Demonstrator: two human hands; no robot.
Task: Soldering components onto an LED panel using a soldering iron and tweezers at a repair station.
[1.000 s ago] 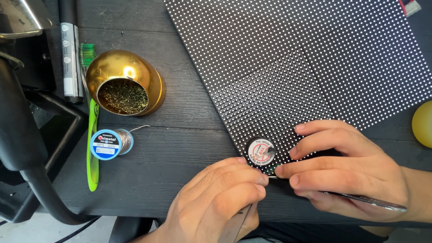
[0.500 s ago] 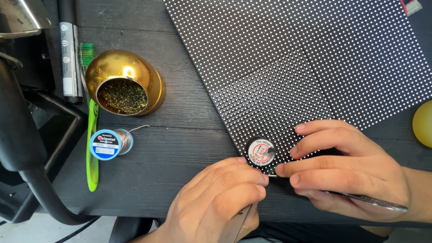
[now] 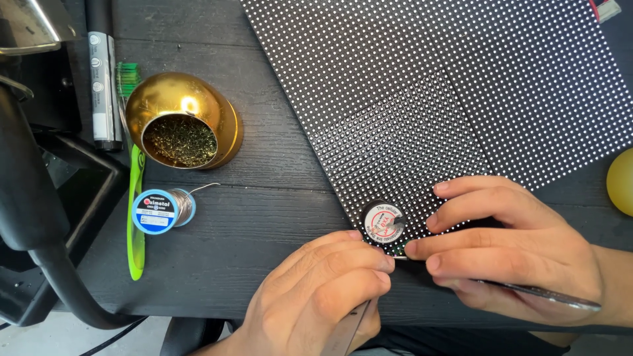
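A large black panel [image 3: 428, 86] covered with a grid of white dots lies on the dark wooden table [image 3: 264, 198]. A small round tin [image 3: 383, 222] with a white and red lid sits on the panel's near corner. My left hand [image 3: 323, 290] grips a thin metal tool [image 3: 349, 333] whose tip is hidden under the fingers, just below the tin. My right hand [image 3: 508, 244] pinches slim tweezers [image 3: 541, 295], their point meeting my left fingertips at the panel's near edge.
A gold dome-shaped holder [image 3: 181, 122] with brass wool stands at the left. A spool of solder wire [image 3: 161, 209] and a green stick [image 3: 135, 217] lie near it. A black device and hose [image 3: 39, 198] fill the far left. A yellow object [image 3: 622, 181] is at the right edge.
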